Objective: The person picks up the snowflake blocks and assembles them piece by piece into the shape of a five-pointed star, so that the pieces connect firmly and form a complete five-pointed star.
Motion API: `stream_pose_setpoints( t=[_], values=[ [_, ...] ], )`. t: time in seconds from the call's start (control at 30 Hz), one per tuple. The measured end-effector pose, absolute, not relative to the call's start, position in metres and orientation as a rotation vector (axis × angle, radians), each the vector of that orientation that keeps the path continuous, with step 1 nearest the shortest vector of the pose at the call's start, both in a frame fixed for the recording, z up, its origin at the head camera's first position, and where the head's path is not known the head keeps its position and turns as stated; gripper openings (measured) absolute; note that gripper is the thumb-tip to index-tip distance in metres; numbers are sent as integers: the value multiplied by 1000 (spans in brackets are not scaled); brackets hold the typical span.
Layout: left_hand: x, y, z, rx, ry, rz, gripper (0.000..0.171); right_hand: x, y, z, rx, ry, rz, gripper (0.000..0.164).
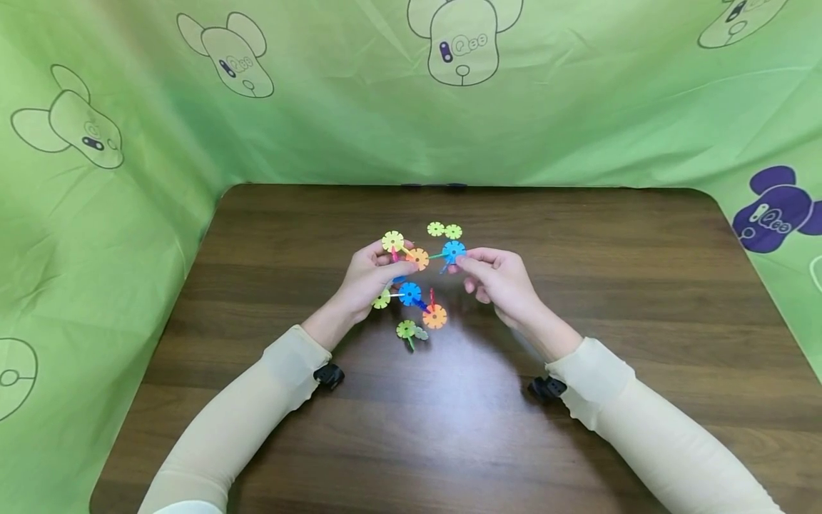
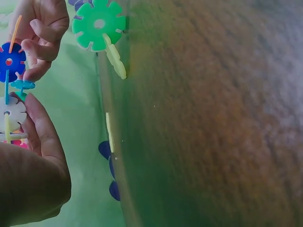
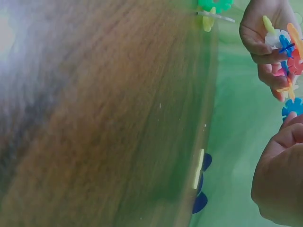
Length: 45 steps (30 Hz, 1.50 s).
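Observation:
My left hand [image 1: 369, 278] holds a chain of notched plastic snowflake discs joined slot to slot. Among them are a yellow disc [image 1: 392, 241], an orange disc [image 1: 419, 258] by the thumb, a blue disc [image 1: 409, 293] and a lower orange disc [image 1: 434, 316]. Thumb and finger of my right hand [image 1: 504, 282] pinch another blue disc [image 1: 453, 251], which a green edge-on disc [image 1: 437, 256] links to the upper orange one. Part of the chain is hidden behind the left fingers. In the left wrist view a white disc [image 2: 16, 114] also shows beside the left hand.
On the brown wooden table [image 1: 308, 442], a green disc [image 1: 406, 328] with joined pieces lies nearer me than the chain. Two yellow-green discs [image 1: 436, 228] lie beyond the hands. A green printed cloth [image 1: 347, 135] surrounds the table's back and sides.

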<state>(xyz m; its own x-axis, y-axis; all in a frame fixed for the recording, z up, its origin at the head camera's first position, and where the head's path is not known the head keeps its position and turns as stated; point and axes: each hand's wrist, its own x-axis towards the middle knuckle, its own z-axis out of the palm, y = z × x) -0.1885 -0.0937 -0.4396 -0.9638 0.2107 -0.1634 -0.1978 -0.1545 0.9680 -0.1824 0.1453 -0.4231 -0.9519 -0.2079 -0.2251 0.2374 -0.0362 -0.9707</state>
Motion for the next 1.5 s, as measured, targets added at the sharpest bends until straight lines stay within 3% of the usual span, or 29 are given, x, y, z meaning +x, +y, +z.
stream_pose_setpoints(
  t=[0.3, 1.03, 1.5],
  values=[
    [-190, -92, -442, 27, 1845, 2214, 45, -180, 145, -425, 30, 1924, -2094, 11],
    [-187, -87, -441, 5, 1827, 2216, 37, -177, 145, -430, 27, 1914, -2130, 10],
    [-185, -90, -443, 91, 1929, 2134, 27, -177, 143, -426, -130, 2147, -1997, 14]
  ],
)
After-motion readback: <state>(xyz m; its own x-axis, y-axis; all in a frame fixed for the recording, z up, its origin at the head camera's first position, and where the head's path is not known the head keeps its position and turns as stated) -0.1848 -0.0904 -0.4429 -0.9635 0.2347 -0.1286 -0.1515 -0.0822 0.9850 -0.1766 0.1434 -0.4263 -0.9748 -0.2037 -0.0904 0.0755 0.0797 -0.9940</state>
